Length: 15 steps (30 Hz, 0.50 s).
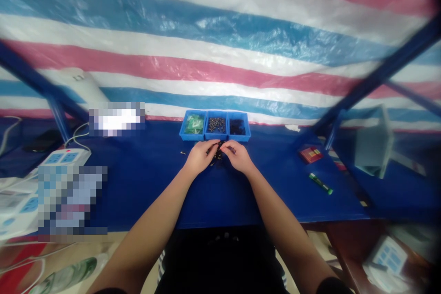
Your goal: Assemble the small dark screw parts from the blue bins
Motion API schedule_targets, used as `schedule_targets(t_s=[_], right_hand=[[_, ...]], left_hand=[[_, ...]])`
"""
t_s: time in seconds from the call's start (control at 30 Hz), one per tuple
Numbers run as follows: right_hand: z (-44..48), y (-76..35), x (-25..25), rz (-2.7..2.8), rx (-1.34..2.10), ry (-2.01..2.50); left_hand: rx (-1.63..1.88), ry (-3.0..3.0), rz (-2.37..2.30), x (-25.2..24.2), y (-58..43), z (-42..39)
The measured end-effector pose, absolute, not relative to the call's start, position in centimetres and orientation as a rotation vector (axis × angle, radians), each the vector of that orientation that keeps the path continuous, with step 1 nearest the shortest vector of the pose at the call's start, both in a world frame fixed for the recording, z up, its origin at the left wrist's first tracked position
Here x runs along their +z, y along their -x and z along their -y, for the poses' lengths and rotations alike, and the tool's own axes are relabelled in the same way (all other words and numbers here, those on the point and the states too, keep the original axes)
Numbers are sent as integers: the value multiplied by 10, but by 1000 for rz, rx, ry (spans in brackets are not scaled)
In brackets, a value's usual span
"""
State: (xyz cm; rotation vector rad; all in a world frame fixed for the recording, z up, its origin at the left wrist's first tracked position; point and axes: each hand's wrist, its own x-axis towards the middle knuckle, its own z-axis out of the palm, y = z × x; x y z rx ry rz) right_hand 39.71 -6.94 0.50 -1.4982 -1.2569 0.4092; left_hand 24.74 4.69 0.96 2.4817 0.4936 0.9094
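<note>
**Both my hands meet over a small dark pile at the middle of the counter**

At my far left, a white power strip with blue socket faces lies on the blue counter, a pale cable curling beside it. Further right, one loose brass-coloured piece lies by itself, just left of my hand.

The first of three blue bins, the left bin, holds green and whitish pieces. In front of it, my left hand curves inward, its fingers bent and narrow at the tips; I cannot tell what, if anything, they pinch. The middle bin holds many tiny brass-coloured and dark parts. Just in front of it, between my hands and partly hidden by them, is the pile of small black and brass-coloured parts.

My right hand faces the left one, thumb and fingers drawn close over the pile; their grip is too small to make out. Behind it, the right bin holds black parts.

Well to the right lie a red packet and, nearer me, a slim green tube.
</note>
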Motion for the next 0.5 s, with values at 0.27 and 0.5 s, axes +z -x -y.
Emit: schedule_targets(t_s=[0.27, 0.5], right_hand=[[71, -395, 11, 1141, 632, 1382], [70, -393, 11, 1091, 773, 1309]], left_hand=[[861, -2486, -491, 11, -248, -47], [874, -2483, -426, 13, -246, -46]])
